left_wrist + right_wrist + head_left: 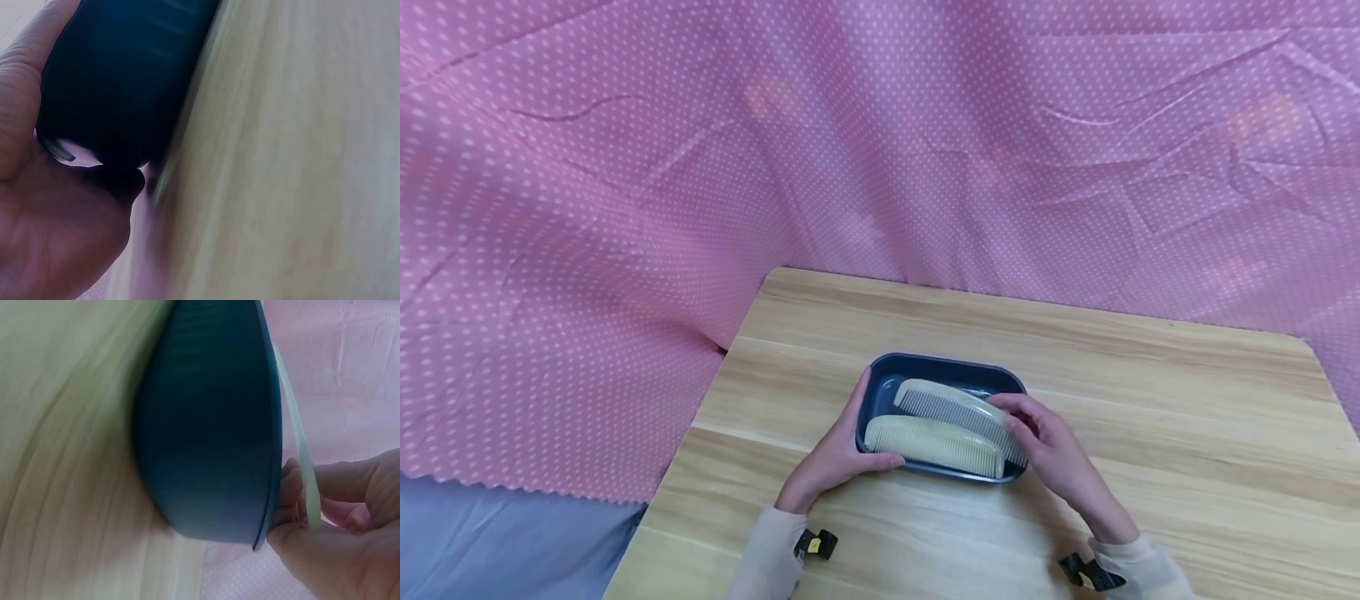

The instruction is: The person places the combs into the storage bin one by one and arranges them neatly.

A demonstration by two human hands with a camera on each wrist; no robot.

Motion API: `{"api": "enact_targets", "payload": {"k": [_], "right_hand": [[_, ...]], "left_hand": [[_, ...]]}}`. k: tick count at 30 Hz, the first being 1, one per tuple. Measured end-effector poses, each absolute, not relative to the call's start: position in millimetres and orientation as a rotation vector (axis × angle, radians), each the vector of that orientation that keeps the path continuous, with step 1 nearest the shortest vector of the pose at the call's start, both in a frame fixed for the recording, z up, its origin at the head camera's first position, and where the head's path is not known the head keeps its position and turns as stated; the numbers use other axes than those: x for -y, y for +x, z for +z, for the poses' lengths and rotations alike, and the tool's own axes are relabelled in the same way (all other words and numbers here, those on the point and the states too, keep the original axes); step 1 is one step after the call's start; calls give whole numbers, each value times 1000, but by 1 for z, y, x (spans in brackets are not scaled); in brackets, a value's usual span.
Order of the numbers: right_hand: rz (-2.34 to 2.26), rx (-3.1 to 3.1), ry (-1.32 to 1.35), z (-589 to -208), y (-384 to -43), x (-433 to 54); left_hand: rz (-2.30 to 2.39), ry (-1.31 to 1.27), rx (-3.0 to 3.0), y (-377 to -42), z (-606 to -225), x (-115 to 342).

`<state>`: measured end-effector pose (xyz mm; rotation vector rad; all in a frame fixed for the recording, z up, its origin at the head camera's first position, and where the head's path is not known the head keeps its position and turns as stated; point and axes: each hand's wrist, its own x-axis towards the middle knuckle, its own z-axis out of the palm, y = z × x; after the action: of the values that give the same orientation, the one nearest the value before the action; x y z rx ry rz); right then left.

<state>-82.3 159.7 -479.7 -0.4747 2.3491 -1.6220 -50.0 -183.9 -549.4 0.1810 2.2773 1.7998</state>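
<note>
A dark blue rectangular basin [955, 361] with rounded corners stands on the table. My left hand [830, 460] holds its left end, thumb over the near rim and fingers along the side; the left wrist view shows the palm [56, 237] beside the dark wall. Inside the basin lies a pale yellowish comb [925, 438], teeth toward me. Behind it a whitish comb [951, 400] slants across, its right end pinched by my right hand [1054, 450]. In the right wrist view this comb [296, 419] rises edge-on above the basin rim, between thumb and fingers.
The wooden table [1187, 400] extends around the basin, widest to the right. A pink dotted cloth [887, 150] hangs behind the table and along its left side. Grey-blue fabric [497, 542] shows at the lower left.
</note>
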Motion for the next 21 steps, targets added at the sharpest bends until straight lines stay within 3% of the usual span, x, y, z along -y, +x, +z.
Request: {"api": "enact_targets", "payload": {"k": [21], "right_hand": [[-1414,-2427,-762,-489,-81,-127]], "left_hand": [[1832,220,-2289,-48,-550,185]]}}
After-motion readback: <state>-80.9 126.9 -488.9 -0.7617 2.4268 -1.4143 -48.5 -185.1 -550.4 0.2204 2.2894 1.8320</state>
